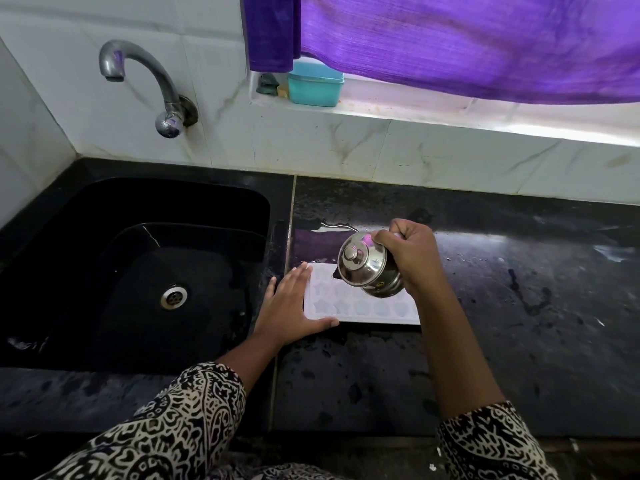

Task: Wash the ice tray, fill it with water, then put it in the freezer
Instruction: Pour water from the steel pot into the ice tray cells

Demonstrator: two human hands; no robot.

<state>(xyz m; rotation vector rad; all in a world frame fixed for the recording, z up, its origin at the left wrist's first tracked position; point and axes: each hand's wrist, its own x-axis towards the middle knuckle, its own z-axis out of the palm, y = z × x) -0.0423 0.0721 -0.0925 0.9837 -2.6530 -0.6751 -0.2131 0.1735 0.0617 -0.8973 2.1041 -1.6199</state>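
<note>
A white ice tray [349, 308] with small shaped cells lies flat on the black counter, just right of the sink. My left hand [294, 306] rests open against the tray's left end, fingers straight, thumb along its front edge. My right hand [410, 256] grips the handle of a small lidded steel jug [365, 266], which is tilted over the tray's far side with its spout down toward the cells. The jug hides part of the tray's back row.
A black sink [149, 271] with a steel drain lies to the left, under a curved steel tap [138, 81] on the tiled wall. The wet black counter [519, 306] stretches right. A teal box [315, 84] stands on the window sill beneath a purple curtain [450, 39].
</note>
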